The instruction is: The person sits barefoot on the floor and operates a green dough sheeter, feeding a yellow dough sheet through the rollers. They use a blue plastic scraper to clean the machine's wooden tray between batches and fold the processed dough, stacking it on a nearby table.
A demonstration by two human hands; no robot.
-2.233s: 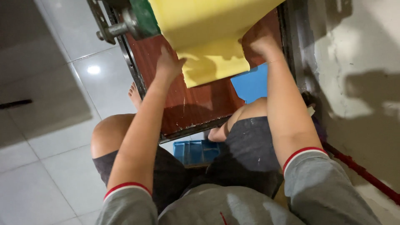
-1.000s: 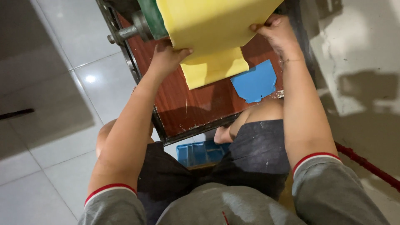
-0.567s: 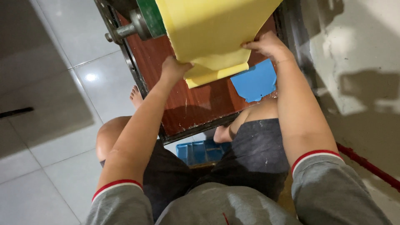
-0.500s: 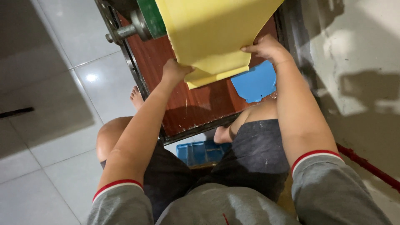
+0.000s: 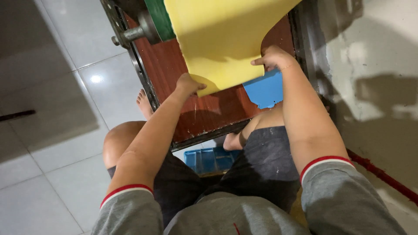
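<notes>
Yellow sheet (image 5: 220, 39) hangs over the reddish-brown board (image 5: 204, 113), its lower edge pinched by left hand (image 5: 188, 85) at 7 o'clock and right hand (image 5: 272, 58) at 4 o'clock.

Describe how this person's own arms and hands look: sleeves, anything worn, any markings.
Both arms are bare from the upper arm down, with short grey sleeves edged by a red band: left sleeve, right sleeve. The left hand wears nothing visible. The right hand has a thin chain-like bracelet at the wrist. No gloves and no rings can be seen.
</notes>
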